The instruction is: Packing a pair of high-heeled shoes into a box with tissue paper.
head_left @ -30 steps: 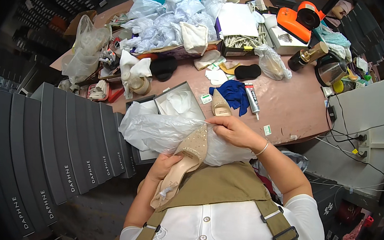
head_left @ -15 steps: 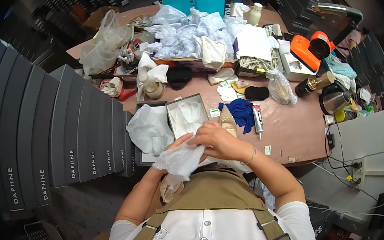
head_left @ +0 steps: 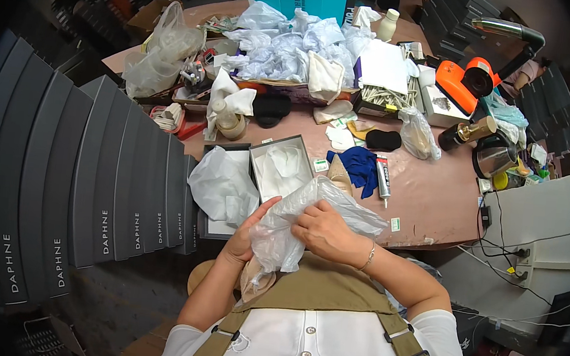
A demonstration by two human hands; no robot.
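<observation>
Plainly, the beige shoe sits just to the near side of the open grey box, close to the body and mostly hidden under a white film wrap. The left hand supports it from its left side, one digit stretched up along the wrap, well apart from the palm; the other fingers are hidden, so I cannot tell how firmly they close. The right hand has its fingers curled together, clamped on a gathered fold of the wrap.

I judge the shoe light, fairly stiff in the sole and softer in the upper, its surface easily scuffed. The best hold looks to be around the sole's middle. The wrap seems nearly weightless, limp, slippery and easy to tear, better pinched in a thick fold than by one edge.

Its loose tail spreads to the right of the box's near end and covers part of a second shoe, which makes that one awkward to reach. Further right of the box lie a blue cloth and a tube. Crumpled white paper crowds the box's left side, and beyond that a row of dark boxes limits the left elbow's room.
</observation>
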